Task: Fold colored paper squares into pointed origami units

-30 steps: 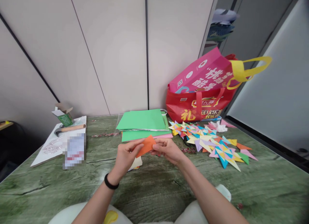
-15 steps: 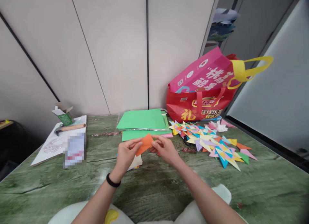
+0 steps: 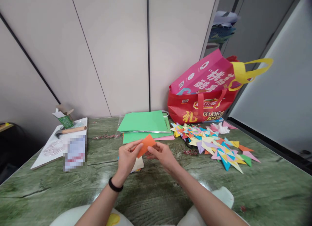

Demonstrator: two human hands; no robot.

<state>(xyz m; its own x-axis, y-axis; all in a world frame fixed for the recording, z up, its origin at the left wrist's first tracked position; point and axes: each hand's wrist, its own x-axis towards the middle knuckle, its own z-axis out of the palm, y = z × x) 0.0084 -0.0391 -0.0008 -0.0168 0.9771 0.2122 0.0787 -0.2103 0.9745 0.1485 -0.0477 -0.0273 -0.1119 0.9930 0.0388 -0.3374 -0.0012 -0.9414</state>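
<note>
An orange piece of paper (image 3: 147, 144) is held up between my two hands above the table, its top corner pointing away from me. My left hand (image 3: 128, 156) pinches its left edge between thumb and fingers. On the other side, my right hand (image 3: 161, 154) grips the lower right edge, thumb on the near face. Partly hidden behind my left hand lies a small stack of coloured paper (image 3: 138, 165). Just beyond my hands are green sheets (image 3: 143, 121) in a clear sleeve. Folded paper stars (image 3: 225, 151) in many colours spread to the right.
A red bag (image 3: 185, 106) with a pink bag (image 3: 202, 73) in it stands at the back right. At left, a hammer (image 3: 73, 130) and a small green box (image 3: 66, 121) rest on a white board (image 3: 46, 157). Crumpled tissue (image 3: 223, 128) lies beyond the stars.
My right thumb has slid left and down along the orange paper's edge, and the right hand has shifted slightly. My left hand keeps its pinch.
</note>
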